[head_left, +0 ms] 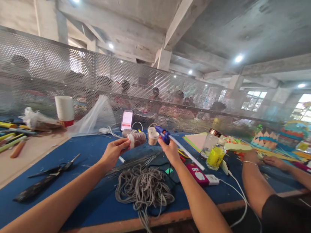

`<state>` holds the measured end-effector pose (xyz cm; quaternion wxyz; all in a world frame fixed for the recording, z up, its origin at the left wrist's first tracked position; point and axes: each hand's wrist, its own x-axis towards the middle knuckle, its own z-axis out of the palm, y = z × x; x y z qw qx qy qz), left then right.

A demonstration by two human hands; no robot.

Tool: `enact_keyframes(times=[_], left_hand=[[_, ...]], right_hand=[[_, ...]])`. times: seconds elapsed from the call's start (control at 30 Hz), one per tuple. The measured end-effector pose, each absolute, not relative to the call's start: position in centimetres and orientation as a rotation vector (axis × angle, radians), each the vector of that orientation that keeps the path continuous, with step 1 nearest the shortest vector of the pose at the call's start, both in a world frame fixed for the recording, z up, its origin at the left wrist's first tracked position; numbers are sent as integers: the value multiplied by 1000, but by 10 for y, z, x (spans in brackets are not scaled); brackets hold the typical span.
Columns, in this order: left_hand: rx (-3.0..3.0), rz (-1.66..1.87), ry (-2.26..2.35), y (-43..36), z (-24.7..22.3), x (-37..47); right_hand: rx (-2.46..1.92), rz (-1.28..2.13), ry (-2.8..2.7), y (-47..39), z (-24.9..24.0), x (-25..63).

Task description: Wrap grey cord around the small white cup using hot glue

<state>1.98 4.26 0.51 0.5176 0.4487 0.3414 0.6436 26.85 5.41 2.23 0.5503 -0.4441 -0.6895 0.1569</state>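
My left hand (114, 152) pinches a small wrapped roll (137, 139) with a pale band, held above the blue tabletop (87, 161). My right hand (170, 151) is closed round a blue glue gun (162, 133), from whose back a long white glue stick (190, 155) runs. Just left of the gun's front is a small whitish cup-like piece (152, 136); whether the nozzle touches it I cannot tell. Below both hands lies a tangled pile of grey cord (145, 189), with thin dark wires (138, 163) behind it.
Black-handled scissors (42, 182) lie at the left, with tools (2, 141) beyond. A phone (127, 120) stands at the back. To the right are a glass jar (210, 144), a yellow bottle (216, 155), a pink device (198, 174), white cables and a co-worker's arms (258, 178).
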Motion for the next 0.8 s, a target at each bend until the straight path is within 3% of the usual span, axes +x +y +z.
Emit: enact_keyframes(times=[0.23,0.8], left_hand=[[1103,1531,806,43,5,21],[1135,1554,820,44,4,20]], right_hand=[[-1013,438,-1864,19,31,240],[-911,277,-1949,22,22,238]])
